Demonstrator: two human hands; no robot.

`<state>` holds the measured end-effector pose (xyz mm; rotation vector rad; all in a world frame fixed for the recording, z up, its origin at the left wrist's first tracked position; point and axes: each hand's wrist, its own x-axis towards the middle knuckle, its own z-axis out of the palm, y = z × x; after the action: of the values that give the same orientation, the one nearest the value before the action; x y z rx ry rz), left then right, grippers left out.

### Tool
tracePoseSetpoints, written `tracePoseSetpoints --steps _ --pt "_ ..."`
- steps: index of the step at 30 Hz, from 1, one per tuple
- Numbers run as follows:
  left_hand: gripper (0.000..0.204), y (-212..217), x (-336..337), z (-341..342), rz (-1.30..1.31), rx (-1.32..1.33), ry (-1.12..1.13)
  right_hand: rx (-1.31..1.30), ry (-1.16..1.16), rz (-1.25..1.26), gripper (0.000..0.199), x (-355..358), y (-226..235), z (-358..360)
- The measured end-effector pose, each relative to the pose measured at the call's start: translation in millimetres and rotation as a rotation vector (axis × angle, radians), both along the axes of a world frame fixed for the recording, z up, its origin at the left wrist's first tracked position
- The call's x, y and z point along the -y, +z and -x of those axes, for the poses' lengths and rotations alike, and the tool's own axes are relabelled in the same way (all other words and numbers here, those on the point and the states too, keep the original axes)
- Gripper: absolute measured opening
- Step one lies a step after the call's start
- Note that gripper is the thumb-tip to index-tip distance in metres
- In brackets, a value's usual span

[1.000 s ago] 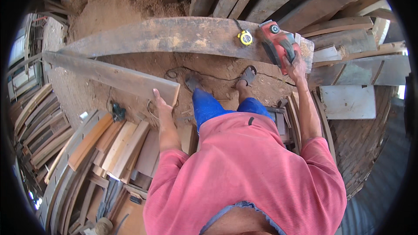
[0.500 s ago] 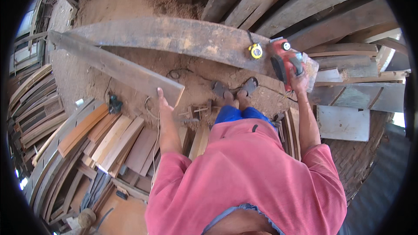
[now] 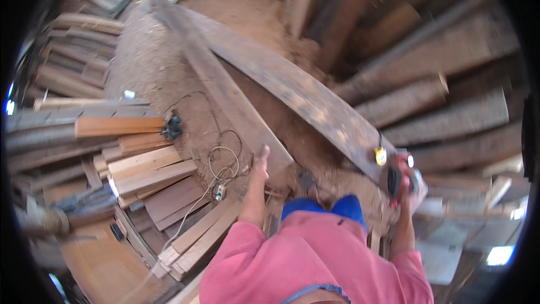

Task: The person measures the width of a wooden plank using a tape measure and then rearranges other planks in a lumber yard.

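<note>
A grey-brown plank (image 3: 228,93) slants from the far left down to near my legs. My left hand (image 3: 261,163) grips its near end, thumb on the upper face and the other fingers mostly hidden. On the right, my right hand (image 3: 404,198) is closed round the handle of a red electric hand planer (image 3: 398,175). The planer rests at the near end of a long, wide, weathered board (image 3: 315,107). Just beside the planer on that board lies a yellow tape measure (image 3: 381,156). Motion blurs the right side.
Stacked lumber (image 3: 149,163) lies to the left, with a dark green power tool (image 3: 172,128) at its edge. A pale cord (image 3: 212,164) coils on the dusty ground near a socket (image 3: 220,192). Heavy beams (image 3: 450,115) line the right side.
The whole view has swung, so the plank and long board now run more steeply toward me. Both hands keep their holds; the planer remains at the board's near end.
</note>
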<state>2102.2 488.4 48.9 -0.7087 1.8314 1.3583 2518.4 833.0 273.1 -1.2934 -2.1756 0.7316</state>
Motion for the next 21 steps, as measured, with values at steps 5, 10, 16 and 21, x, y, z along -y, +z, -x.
tracePoseSetpoints --steps 5,10,16,21 --pt "0.099 -2.2 -4.5 -3.8 -0.332 -0.276 0.031 0.119 -0.029 -0.072 0.029 3.9 -32.6 -28.4" --pt "0.095 -3.2 -7.4 -6.1 -0.201 -0.257 0.017 0.301 -0.22 0.079 0.04 -12.9 -79.2 -58.6" --pt "0.096 6.6 -1.6 -27.3 -0.072 -0.313 0.01 0.312 -0.224 0.015 0.041 -3.3 -48.0 -46.8" --pt "0.091 67.6 -0.8 -93.8 -0.349 -0.286 0.031 0.481 -0.349 0.096 0.038 6.1 -27.3 -47.1"
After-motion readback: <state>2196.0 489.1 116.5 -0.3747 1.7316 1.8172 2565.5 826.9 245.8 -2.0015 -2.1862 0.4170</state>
